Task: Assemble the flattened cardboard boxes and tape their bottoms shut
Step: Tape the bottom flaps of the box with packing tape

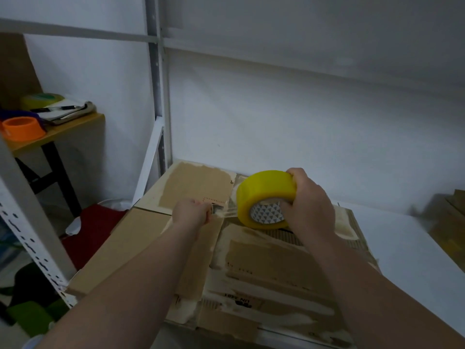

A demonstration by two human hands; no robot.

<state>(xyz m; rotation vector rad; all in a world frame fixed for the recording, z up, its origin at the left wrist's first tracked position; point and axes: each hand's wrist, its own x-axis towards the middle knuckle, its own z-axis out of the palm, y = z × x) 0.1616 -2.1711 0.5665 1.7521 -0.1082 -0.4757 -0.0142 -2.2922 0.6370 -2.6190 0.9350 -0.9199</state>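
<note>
A worn brown cardboard box point(264, 258) lies on the white shelf surface, its flaps folded shut and patched with torn label marks. Above its far end my right hand point(309, 200) grips a yellow roll of clear tape point(264, 197), fingers curled over the rim and into the core. My left hand point(191, 212) pinches the free end of the tape, and a short clear strip point(225, 211) stretches from it to the roll, just over the box top.
White shelf surface point(402, 235) extends right, with more cardboard point(450, 222) at the far right edge. A white metal rack upright point(32, 233) stands at left. Behind it, a small wooden table point(63, 129) carries an orange tape roll point(22, 128), a clipboard and a pen.
</note>
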